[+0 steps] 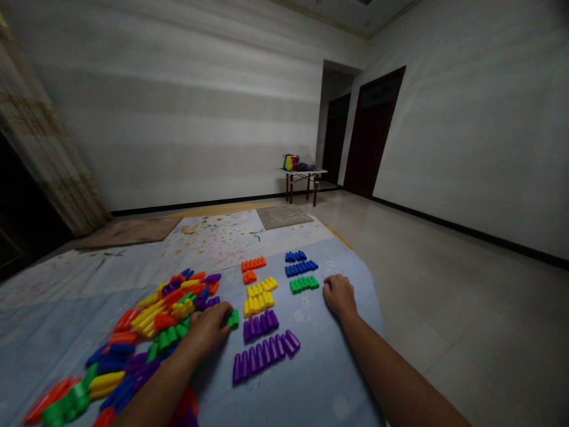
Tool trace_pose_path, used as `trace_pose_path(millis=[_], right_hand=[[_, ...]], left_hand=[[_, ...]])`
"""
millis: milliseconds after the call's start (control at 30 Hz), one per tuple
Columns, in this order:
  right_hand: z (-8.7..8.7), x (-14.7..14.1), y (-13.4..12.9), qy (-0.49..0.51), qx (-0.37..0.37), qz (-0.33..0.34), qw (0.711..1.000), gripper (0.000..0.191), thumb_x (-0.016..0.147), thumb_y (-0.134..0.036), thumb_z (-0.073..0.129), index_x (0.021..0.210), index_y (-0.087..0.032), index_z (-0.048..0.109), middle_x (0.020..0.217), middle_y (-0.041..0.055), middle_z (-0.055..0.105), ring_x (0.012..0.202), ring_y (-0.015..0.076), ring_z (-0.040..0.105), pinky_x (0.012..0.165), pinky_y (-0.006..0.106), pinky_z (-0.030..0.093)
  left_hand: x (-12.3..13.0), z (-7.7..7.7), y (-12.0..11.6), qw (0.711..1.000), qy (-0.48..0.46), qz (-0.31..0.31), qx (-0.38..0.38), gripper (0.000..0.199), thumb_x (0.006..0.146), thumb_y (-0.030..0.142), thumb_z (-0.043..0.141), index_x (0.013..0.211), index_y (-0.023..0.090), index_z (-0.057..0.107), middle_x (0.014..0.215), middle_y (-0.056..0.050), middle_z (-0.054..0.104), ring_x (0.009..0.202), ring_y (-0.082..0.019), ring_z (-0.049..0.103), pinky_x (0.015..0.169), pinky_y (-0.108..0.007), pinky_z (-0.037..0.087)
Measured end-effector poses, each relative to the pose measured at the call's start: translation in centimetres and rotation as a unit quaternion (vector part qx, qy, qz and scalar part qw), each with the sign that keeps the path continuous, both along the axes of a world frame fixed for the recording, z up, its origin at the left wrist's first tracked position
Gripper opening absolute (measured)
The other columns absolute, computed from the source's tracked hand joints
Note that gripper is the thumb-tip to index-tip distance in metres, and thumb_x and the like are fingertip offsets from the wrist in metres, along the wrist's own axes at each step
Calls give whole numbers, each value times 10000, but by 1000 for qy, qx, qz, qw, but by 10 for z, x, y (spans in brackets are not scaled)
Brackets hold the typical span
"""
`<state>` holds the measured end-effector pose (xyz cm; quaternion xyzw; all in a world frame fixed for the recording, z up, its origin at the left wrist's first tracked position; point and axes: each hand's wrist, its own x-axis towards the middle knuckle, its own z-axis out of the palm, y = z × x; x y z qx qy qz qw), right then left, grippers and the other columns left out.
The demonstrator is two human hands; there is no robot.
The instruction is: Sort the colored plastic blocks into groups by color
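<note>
Pile: a loose heap of coloured plastic pieces (178, 296) in red, orange, yellow, green, blue and purple, on the left side of the blue cloth (333, 373).
Left hand: the hand (211, 329) is at the heap's right edge, fingers bent narrowly over a green piece (233, 319); blur hides whether they grip it.
Right hand: the hand (338, 295) is low over the cloth, just right of the green row (304, 284), fingers curled inward; I cannot tell whether they hold anything.
Middle rows: from far to near, two orange rows (253, 264), two yellow rows (258, 304) and two purple rows (258, 359), the nearest purple one the longest.
Right rows: two blue rows (301, 268), with the green row on their near side.
Far edge: a brown board (128, 232) at left and a greyish mat (284, 217) farther right.
Background: a small table (302, 171) bearing a multicoloured bag (291, 162), near dark doors (374, 133).
</note>
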<state>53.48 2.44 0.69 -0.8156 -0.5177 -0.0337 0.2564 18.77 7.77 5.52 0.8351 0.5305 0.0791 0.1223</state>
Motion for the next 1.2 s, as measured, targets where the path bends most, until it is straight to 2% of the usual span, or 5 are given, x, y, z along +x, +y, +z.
trace_pose_path(millis=[167, 333, 567, 933, 1200], right_hand=[[-1, 0, 1, 7, 5, 0, 1000, 202, 812, -214, 459, 898, -182, 639, 951, 76, 600, 967, 205, 474, 812, 305, 321], [-2, 0, 2, 20, 11, 2, 1000, 194, 808, -212, 461, 886, -190, 638, 943, 70, 602, 968, 206, 474, 823, 307, 318], [-4, 0, 1, 26, 34, 10, 999, 180, 801, -203, 461, 858, -193, 631, 927, 60, 602, 939, 203, 484, 818, 304, 321], [-3, -1, 2, 33, 29, 6, 999, 184, 806, -205, 463, 856, -196, 640, 921, 59, 612, 929, 199, 486, 804, 298, 315], [-5, -1, 3, 34, 36, 1, 999, 188, 805, -204, 463, 860, -193, 643, 917, 61, 620, 930, 197, 492, 802, 291, 316]], left_hand=[[18, 10, 6, 998, -42, 3, 35, 416, 691, 290, 532, 1100, 221, 551, 1105, -59, 627, 1056, -227, 553, 896, -367, 361], [78, 31, 7, 998, -2, -26, 59, 408, 706, 240, 527, 1114, 225, 539, 1148, -67, 593, 1097, -227, 507, 916, -381, 323], [139, 23, 17, 994, 44, -74, 67, 310, 678, 207, 561, 985, 201, 605, 1050, -93, 608, 1033, -261, 518, 887, -415, 299], [159, 21, 17, 989, 110, -76, 56, 254, 685, 189, 538, 912, 142, 643, 1006, -161, 622, 1013, -307, 524, 861, -459, 302], [174, 15, 18, 991, 89, -75, 61, 253, 688, 198, 548, 918, 148, 639, 1012, -140, 624, 1025, -294, 517, 869, -447, 313]])
